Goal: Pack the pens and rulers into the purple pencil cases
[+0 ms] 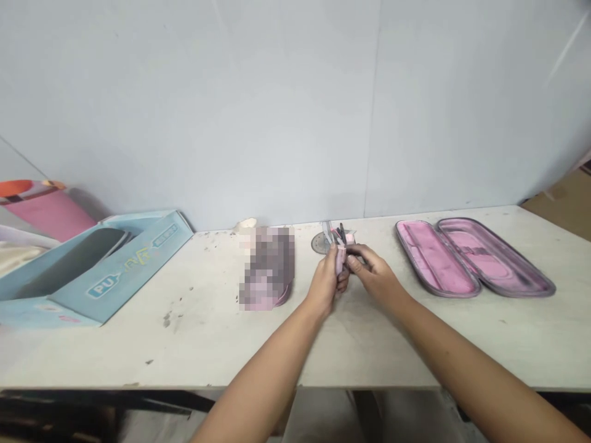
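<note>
My left hand [327, 278] is closed around a small pale pink block [340, 258], whose exact kind I cannot make out. My right hand [373, 268] meets it from the other side, thumb and forefinger pinched at its upper edge. Just behind my fingers lie a round grey protractor [318, 243], a clear ruler [327, 231] and a slim dark tool [343, 232], partly covered by my hands. On the right a pink pencil case [436, 258] with dark edges lies unfolded, its inside facing up.
A pixelated pink and grey item [268, 271] lies left of my hands, with a crumpled whitish thing [246, 225] behind it. Far left stands a light blue box [138, 264] holding a dark case [78, 258], near a pink bag [50, 209]. A grey wall [286, 111] borders the white table [207, 351].
</note>
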`<state>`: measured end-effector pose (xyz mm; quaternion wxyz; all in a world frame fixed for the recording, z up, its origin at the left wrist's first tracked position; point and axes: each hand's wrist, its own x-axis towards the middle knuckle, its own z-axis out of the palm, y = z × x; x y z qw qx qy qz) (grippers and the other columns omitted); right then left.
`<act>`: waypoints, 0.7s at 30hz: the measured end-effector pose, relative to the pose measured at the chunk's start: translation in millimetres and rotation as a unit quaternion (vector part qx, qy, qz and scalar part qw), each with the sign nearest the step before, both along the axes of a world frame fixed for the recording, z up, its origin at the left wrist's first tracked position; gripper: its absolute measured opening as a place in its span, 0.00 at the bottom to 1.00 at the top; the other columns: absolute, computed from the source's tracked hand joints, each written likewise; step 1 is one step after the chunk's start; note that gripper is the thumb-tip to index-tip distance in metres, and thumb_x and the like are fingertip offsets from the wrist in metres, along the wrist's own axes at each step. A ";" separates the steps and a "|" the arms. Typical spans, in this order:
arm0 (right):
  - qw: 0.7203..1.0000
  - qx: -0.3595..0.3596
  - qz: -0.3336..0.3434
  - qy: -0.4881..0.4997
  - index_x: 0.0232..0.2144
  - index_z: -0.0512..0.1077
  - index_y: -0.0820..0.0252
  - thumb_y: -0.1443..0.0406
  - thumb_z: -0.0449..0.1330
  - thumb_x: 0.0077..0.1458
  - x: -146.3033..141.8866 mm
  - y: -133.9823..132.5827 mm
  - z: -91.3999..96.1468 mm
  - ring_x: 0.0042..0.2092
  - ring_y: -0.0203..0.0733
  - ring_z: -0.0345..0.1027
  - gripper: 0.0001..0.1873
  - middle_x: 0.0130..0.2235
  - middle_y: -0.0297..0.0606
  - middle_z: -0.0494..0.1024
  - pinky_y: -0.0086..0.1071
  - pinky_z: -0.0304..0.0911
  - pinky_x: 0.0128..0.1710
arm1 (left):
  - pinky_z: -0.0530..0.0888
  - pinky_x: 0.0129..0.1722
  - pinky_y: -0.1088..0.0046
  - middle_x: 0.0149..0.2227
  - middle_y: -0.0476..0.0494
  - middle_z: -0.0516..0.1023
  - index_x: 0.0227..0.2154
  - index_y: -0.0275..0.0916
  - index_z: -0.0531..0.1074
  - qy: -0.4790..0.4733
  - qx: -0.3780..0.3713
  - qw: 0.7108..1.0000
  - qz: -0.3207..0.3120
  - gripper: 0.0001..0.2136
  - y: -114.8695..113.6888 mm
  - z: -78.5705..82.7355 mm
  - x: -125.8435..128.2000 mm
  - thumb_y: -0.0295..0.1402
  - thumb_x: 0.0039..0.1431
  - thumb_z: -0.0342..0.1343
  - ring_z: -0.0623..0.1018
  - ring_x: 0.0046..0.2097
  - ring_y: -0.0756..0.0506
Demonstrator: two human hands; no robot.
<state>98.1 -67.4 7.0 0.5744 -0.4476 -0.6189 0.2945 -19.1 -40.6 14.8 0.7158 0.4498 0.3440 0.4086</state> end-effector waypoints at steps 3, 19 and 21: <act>0.998 -0.040 0.034 0.025 0.45 0.67 0.56 0.53 0.52 0.55 -2.5 0.7 -2.6 0.49 0.41 0.64 0.19 0.47 0.40 0.70 0.39 0.61 0.49 | 0.45 0.11 0.82 0.11 0.59 0.50 0.20 0.39 0.57 -0.046 -0.041 0.998 0.002 0.19 1.2 4.7 -3.7 0.51 0.52 0.46 0.49 0.11 0.57; 0.944 -0.212 0.221 0.126 0.37 0.64 0.58 0.45 0.54 0.49 -15.0 -0.6 -11.3 0.31 0.36 0.69 0.24 0.29 0.33 0.72 0.37 0.68 0.35 | 0.48 0.10 0.81 0.11 0.57 0.49 0.18 0.38 0.58 -0.247 -0.058 0.963 0.090 0.18 5.6 28.1 -17.3 0.47 0.52 0.44 0.52 0.11 0.55; 0.947 -0.200 0.218 0.123 0.40 0.63 0.58 0.48 0.56 0.49 -12.6 -0.8 -9.2 0.31 0.36 0.69 0.24 0.30 0.34 0.72 0.36 0.68 0.35 | 0.48 0.10 0.80 0.10 0.57 0.49 0.17 0.38 0.58 -0.247 -0.053 0.963 0.091 0.17 5.4 32.3 -12.1 0.45 0.52 0.43 0.52 0.11 0.55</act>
